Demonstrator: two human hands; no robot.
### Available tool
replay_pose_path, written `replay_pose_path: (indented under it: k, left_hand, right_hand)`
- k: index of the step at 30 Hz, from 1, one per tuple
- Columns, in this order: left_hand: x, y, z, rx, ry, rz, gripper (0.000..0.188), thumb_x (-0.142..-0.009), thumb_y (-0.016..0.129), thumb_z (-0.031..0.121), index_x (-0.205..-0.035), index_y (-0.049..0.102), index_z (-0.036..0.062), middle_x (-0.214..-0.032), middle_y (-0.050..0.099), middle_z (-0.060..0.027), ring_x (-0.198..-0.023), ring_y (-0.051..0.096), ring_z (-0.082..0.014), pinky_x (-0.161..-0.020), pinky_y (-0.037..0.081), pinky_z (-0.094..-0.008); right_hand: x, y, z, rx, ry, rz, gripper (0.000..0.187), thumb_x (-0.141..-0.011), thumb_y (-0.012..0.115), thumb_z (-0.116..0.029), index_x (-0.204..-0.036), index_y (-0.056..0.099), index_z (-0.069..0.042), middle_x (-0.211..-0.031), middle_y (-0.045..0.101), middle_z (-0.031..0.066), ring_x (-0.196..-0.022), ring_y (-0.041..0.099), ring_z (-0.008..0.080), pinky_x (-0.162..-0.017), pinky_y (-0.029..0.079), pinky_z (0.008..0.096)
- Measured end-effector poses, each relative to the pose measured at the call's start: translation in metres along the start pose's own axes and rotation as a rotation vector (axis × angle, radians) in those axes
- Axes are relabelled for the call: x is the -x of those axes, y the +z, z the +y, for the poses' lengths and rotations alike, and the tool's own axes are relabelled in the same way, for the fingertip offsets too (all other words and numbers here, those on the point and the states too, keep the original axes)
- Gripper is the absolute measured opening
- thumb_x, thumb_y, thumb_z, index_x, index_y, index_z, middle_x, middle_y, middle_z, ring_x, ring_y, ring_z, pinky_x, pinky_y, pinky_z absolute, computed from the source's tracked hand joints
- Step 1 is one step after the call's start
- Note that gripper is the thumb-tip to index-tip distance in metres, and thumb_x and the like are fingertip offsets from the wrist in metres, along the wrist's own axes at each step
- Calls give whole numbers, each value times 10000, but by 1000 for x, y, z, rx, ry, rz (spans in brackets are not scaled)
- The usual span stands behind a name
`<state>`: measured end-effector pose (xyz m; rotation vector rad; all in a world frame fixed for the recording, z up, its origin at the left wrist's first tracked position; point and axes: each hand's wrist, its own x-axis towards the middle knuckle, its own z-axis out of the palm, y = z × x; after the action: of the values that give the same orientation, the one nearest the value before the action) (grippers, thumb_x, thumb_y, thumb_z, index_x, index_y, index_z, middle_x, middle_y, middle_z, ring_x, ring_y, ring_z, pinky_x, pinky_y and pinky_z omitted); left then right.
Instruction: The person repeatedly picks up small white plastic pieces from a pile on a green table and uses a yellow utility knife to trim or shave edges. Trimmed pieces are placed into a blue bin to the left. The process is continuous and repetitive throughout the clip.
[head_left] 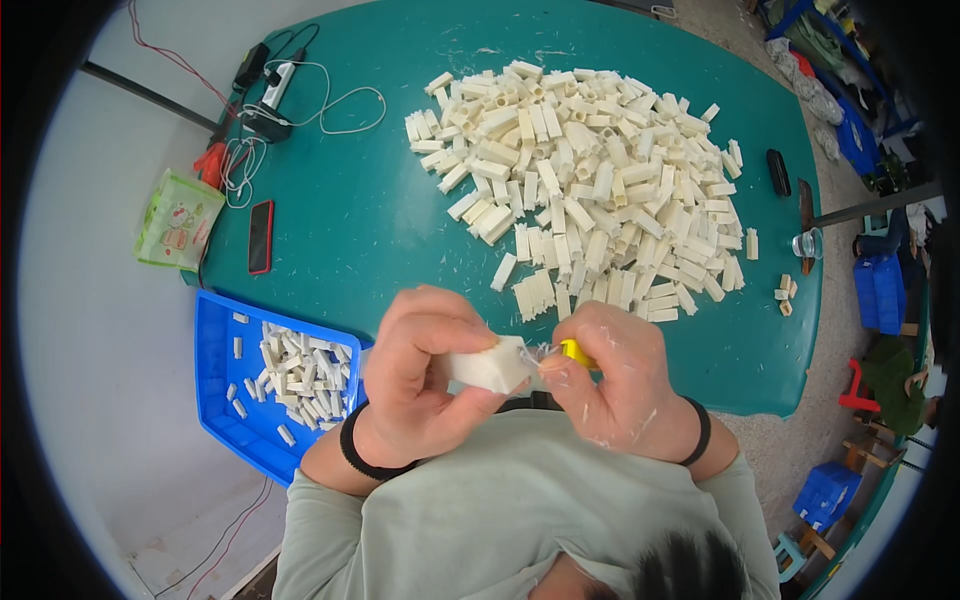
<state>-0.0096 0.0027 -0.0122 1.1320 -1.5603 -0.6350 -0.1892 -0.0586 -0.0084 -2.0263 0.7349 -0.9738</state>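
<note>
On my remote feed, the left hand [420, 368] grips a white, rectangular, plastic-looking block [488, 367], the right hand [628, 375], at three o'clock, a small yellow tool [574, 353], seemingly trimming, next needing steady pressure.

– What does the green table [340, 210] carry?
– Ahead of you, a heap of off-white hollow blocks [590, 175], pale shavings [487, 50] scattered around it.
– And the left side?
– On your left, a red-edged phone [261, 237] lies flat; beyond it loops a white cable [383, 100].
– The right?
– A black case [778, 173] and, nearer you, some loose pieces [785, 293].
</note>
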Motion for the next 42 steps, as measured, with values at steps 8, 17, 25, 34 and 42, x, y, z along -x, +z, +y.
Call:
replay_pose_path:
  k: [8,17,25,34,42]
  left_hand:
    - [-11,1,-3,337,-352,-16,426,-788,684,276,-1104,522,41,-943,535,-78,-848,535,-155,-707,411,-275]
    - [-10,-9,-10,369,-161,-98,441,-709,712,-19,-1058,454,58,-925,521,-45,-812,498,-124,-702,405,-239]
    - [-5,-4,-8,483,-136,-65,363,-767,653,-25,-1061,441,11,-979,555,-112,-879,552,-163,-749,448,-276]
    - [-7,-5,-10,477,-104,-131,316,-786,635,-28,-1028,435,7,-962,547,-115,-863,550,-165,-752,449,-273]
    - [-6,-13,-9,537,-199,-240,325,-779,654,-3,-1017,434,22,-941,543,-113,-834,532,-155,-728,434,-269]
  right_hand:
    - [-1,-5,3,-167,259,-48,262,-882,560,-226,-760,527,3,-606,477,118,-484,434,244,-461,358,323]
    - [-1,-3,4,-163,102,-122,247,-856,588,-220,-759,541,2,-604,486,104,-490,466,234,-450,358,314]
    - [-5,-1,3,-104,-15,-128,224,-795,653,-193,-735,533,-14,-606,504,99,-481,481,243,-429,353,315]
    - [-6,-1,8,-18,-86,-88,249,-787,670,-221,-727,512,-38,-586,487,81,-471,473,238,-417,348,316]
    - [-7,0,16,86,-130,-48,282,-781,672,-264,-715,503,-48,-563,444,65,-463,446,235,-406,325,327]
